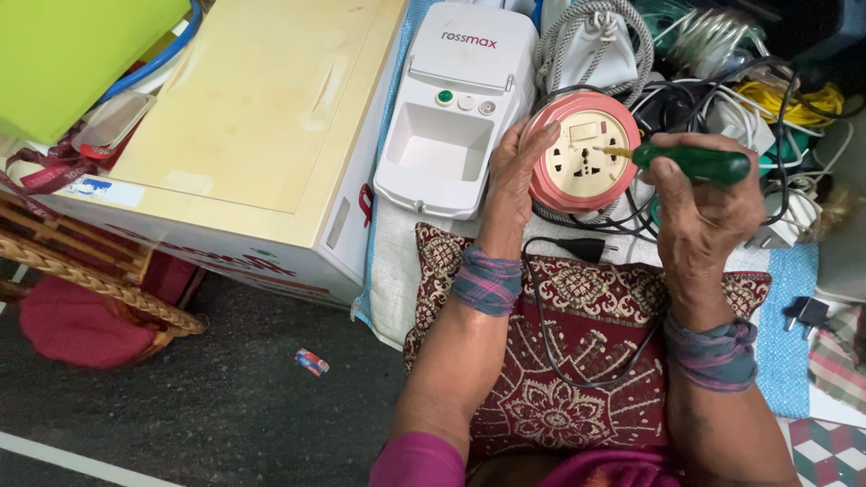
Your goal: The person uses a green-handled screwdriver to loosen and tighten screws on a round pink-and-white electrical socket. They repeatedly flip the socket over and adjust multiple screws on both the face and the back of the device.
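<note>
- Left hand (521, 176): closed around the left rim of a round pink extension reel (585, 151), steadying it upright with its cream socket face turned toward the camera.
- Right hand (704, 212): wrapped firmly around the green handle of a screwdriver (690, 164); the metal tip touches the socket face near its right side.
- Position: the reel sits just above a maroon patterned cushion (577, 361) on the person's lap, in front of a tangle of cables (767, 99).
- Black cord (541, 307): runs from under the reel across the cushion; its plug (582, 248) lies free on the cushion, so the reel appears to be disconnected.
- Step in hand, as judged: the screwdriver tip is being worked at a point on the socket face, probably a screw or a slot; which of the two cannot be told.
- What the tip calls for: staying seated and square while the left hand resists the turning force.
- Surroundings: a white box-shaped device (456, 108) with a green button stands just left of the reel; a cream cabinet (253, 117) lies further left.
</note>
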